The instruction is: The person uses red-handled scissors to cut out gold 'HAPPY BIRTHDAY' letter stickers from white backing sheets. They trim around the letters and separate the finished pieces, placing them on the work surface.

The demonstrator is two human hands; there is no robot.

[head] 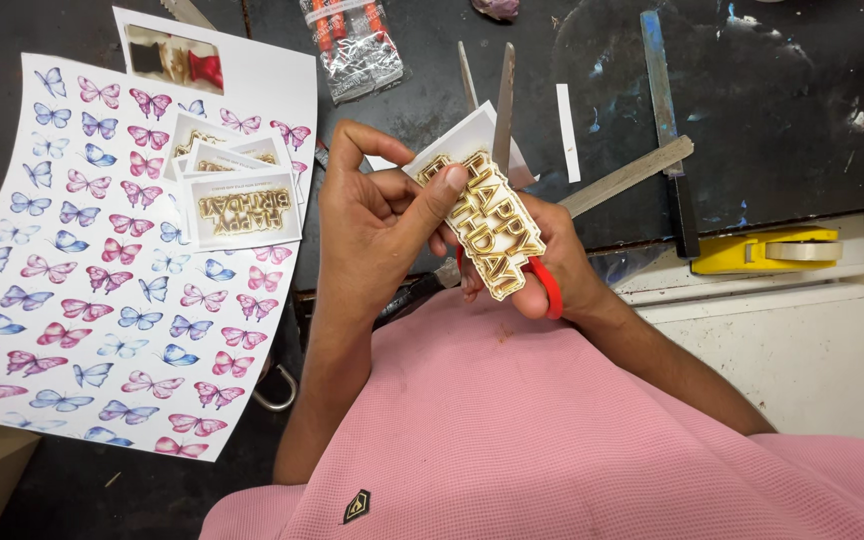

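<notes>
While left hand [377,215] pinches gold cutout [489,225], right hand [542,265] scissors [500,110], dark tabletop [782,120] beyond

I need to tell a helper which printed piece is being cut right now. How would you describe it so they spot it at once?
Start at the big sheet of butterflies on the dark table, then look right to the hands above the pink shirt. The left hand pinches a paper cut-out of gold lettering. Unlike the rectangular cards stacked on the sheet, it is trimmed to the letters' outline.

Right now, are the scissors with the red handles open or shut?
Open. The two blades of the scissors point away from the person and spread apart above the gold paper cutout, which the left hand grips.
</notes>
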